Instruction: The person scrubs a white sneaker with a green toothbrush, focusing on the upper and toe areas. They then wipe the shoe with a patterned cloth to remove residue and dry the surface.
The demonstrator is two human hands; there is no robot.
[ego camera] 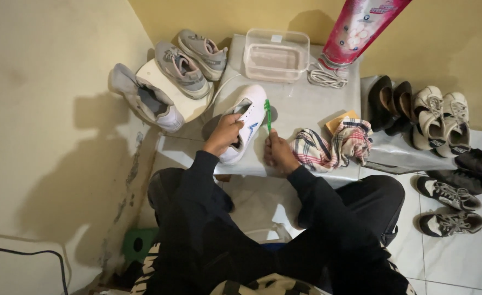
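My left hand [224, 134] grips a white shoe [246, 117] with a blue mark on its side, holding it by the opening on a low grey table [317, 106]. My right hand [278, 154] holds a green toothbrush [267, 113] upright, its head level with the toe side of the white shoe. A plaid cloth [334, 146] lies bunched on the table just right of my right hand, partly over a yellow sponge [339, 120].
A clear plastic tub [276, 54], white laces [326, 76] and a pink patterned pouch [355, 27] sit at the table's back. Grey sneakers [189, 63] lie at the back left on a white lid. More shoes [443, 123] stand to the right, some on the floor tiles.
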